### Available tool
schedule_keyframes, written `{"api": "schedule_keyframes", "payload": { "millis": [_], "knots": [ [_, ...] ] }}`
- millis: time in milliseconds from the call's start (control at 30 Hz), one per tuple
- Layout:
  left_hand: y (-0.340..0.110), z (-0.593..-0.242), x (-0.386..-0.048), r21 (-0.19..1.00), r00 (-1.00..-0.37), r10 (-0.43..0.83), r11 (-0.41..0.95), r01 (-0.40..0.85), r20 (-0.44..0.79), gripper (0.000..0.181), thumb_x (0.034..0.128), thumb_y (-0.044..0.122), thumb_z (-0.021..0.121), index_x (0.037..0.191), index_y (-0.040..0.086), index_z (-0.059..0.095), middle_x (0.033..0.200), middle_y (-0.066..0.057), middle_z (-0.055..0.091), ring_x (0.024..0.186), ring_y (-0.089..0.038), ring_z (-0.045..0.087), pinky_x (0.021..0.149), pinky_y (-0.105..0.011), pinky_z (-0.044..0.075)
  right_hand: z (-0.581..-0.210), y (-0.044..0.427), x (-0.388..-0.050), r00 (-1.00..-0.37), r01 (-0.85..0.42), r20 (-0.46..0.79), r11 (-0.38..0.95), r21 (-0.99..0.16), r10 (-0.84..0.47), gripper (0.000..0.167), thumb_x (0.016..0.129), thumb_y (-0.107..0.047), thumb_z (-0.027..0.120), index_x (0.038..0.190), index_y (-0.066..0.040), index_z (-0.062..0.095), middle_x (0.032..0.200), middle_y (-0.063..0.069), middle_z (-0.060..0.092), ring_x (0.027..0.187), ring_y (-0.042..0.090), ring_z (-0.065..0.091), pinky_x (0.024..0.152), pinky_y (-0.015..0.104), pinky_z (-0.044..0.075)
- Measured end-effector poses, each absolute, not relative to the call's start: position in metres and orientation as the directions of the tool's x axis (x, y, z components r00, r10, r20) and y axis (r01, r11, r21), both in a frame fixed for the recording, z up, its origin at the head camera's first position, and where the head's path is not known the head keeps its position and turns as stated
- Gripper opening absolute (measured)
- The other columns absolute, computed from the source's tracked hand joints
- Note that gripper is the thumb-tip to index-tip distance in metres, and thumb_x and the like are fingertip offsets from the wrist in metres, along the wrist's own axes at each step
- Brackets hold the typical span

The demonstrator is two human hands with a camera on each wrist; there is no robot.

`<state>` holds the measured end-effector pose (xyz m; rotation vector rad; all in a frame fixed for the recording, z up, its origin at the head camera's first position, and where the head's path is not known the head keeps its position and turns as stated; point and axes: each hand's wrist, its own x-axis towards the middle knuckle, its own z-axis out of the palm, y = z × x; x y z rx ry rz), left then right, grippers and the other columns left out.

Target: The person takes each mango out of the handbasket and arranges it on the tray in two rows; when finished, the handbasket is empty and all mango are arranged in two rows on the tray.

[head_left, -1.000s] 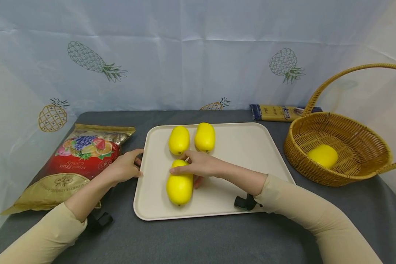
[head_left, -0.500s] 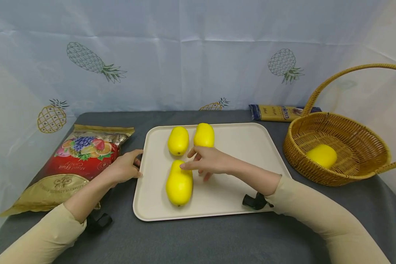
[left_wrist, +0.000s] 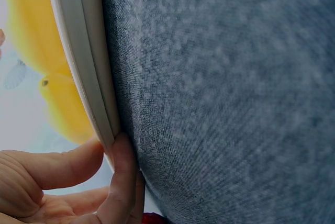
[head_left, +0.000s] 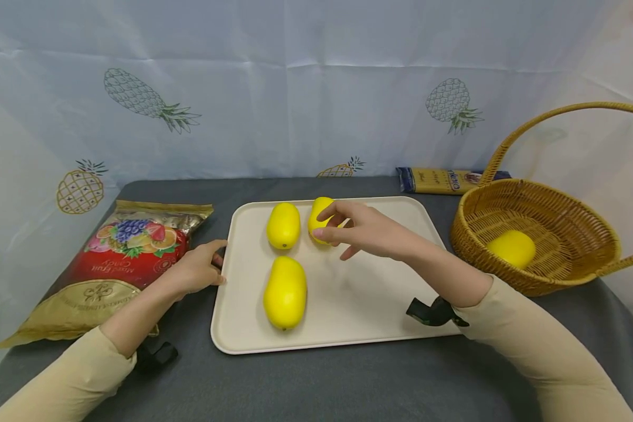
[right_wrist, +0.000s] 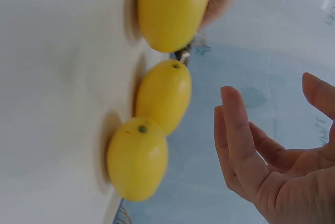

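Observation:
A beige tray lies on the dark cloth, bearing 3 yellow oval fruits: a near fruit, a back-left fruit and a back-right fruit. At the tray's left edge, my left hand pinches the rim; in the left wrist view its thumb and a finger meet there. My right hand hovers over the tray, fingers relaxed and holding nothing. It partly covers the back-right fruit in the head view. In the right wrist view, that hand is apart from the fruits.
On the right stands a wicker basket with a tall handle and one yellow fruit inside. Behind it lies a pasta packet. A red and gold candy bag sits left of the tray. A pineapple-print curtain hangs behind.
My right hand has let go of the near fruit, then risen and moved away to the right and back. My left hand stays at the tray's edge.

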<state>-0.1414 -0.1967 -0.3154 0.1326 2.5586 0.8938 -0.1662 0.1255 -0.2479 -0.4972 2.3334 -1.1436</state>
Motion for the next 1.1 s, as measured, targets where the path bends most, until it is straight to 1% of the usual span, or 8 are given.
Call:
{"api": "schedule_keyframes", "payload": {
  "millis": [167, 333, 533, 633, 767, 867, 967, 1100],
  "knots": [
    [-0.197, -0.315, -0.141, 0.618, -0.904, 0.226, 0.784, -0.052, -0.364, 0.084, 0.0835, 0.001, 0.072, 0.152, -0.008, 0.024, 0.116, -0.029, 0.055, 0.09, -0.027, 0.06, 0.082, -0.043, 0.055, -0.231, 0.138, -0.165, -0.827, -0.181, -0.182, 0.557, -0.811, -0.532, 0.046, 0.098, -0.036, 0.059, 0.136, -0.013, 0.051, 0.125, 0.012, 0.055, 0.105, 0.025, 0.064, 0.078, 0.037, 0.061],
    [-0.197, -0.314, -0.141, 0.62, -0.902, 0.226, 0.782, -0.057, -0.368, 0.084, 0.0835, 0.0, 0.072, 0.152, -0.008, 0.024, 0.115, -0.029, 0.055, 0.09, -0.027, 0.06, 0.081, -0.041, 0.055, -0.211, 0.152, -0.165, -0.849, -0.209, -0.131, 0.553, -0.806, -0.512, 0.043, 0.099, -0.035, 0.057, 0.135, -0.013, 0.05, 0.127, 0.011, 0.056, 0.108, 0.026, 0.063, 0.081, 0.036, 0.06],
    [-0.197, -0.315, -0.141, 0.624, -0.904, 0.227, 0.78, -0.055, -0.363, 0.083, 0.0834, 0.0, 0.071, 0.151, -0.008, 0.024, 0.116, -0.029, 0.055, 0.09, -0.027, 0.06, 0.083, -0.043, 0.056, -0.187, 0.17, -0.161, -0.883, -0.231, -0.058, 0.539, -0.81, -0.466, 0.045, 0.099, -0.036, 0.057, 0.136, -0.011, 0.05, 0.132, 0.013, 0.056, 0.111, 0.025, 0.061, 0.085, 0.037, 0.059],
    [-0.197, -0.315, -0.141, 0.622, -0.905, 0.226, 0.781, -0.053, -0.361, 0.084, 0.0833, 0.001, 0.072, 0.151, -0.008, 0.024, 0.116, -0.029, 0.055, 0.09, -0.027, 0.061, 0.084, -0.045, 0.056, -0.178, 0.181, -0.161, -0.901, -0.226, -0.035, 0.539, -0.812, -0.432, 0.046, 0.099, -0.037, 0.058, 0.137, -0.013, 0.05, 0.137, 0.009, 0.054, 0.112, 0.022, 0.061, 0.085, 0.035, 0.059],
    [-0.197, -0.314, -0.141, 0.623, -0.906, 0.225, 0.781, -0.053, -0.359, 0.084, 0.0832, 0.001, 0.072, 0.151, -0.008, 0.024, 0.117, -0.029, 0.055, 0.09, -0.027, 0.06, 0.084, -0.045, 0.056, -0.17, 0.197, -0.161, -0.923, -0.221, -0.004, 0.54, -0.812, -0.384, 0.045, 0.098, -0.038, 0.058, 0.137, -0.016, 0.051, 0.142, 0.002, 0.052, 0.11, 0.016, 0.062, 0.084, 0.029, 0.059],
    [-0.197, -0.314, -0.14, 0.626, -0.907, 0.228, 0.778, -0.049, -0.353, 0.083, 0.083, 0.0, 0.072, 0.151, -0.008, 0.025, 0.116, -0.029, 0.055, 0.089, -0.027, 0.059, 0.081, -0.042, 0.055, -0.166, 0.21, -0.161, -0.931, -0.243, 0.038, 0.54, -0.806, -0.363, 0.043, 0.099, -0.036, 0.057, 0.137, -0.016, 0.052, 0.138, 0.0, 0.055, 0.108, 0.012, 0.064, 0.082, 0.024, 0.058],
    [-0.197, -0.314, -0.14, 0.629, -0.909, 0.23, 0.776, -0.044, -0.348, 0.083, 0.0828, 0.0, 0.072, 0.151, -0.008, 0.025, 0.116, -0.029, 0.055, 0.088, -0.027, 0.058, 0.08, -0.041, 0.055, -0.164, 0.226, -0.163, -0.935, -0.265, 0.077, 0.537, -0.801, -0.346, 0.04, 0.1, -0.033, 0.056, 0.136, -0.017, 0.052, 0.131, -0.004, 0.059, 0.105, 0.01, 0.065, 0.081, 0.021, 0.057],
    [-0.197, -0.314, -0.14, 0.629, -0.91, 0.227, 0.776, -0.047, -0.348, 0.083, 0.0828, 0.0, 0.072, 0.151, -0.008, 0.025, 0.116, -0.029, 0.055, 0.088, -0.027, 0.059, 0.081, -0.042, 0.055, -0.161, 0.247, -0.168, -0.938, -0.288, 0.123, 0.529, -0.798, -0.325, 0.036, 0.1, -0.027, 0.056, 0.135, -0.018, 0.054, 0.122, -0.008, 0.063, 0.102, 0.009, 0.067, 0.078, 0.02, 0.057]
  ]
}}
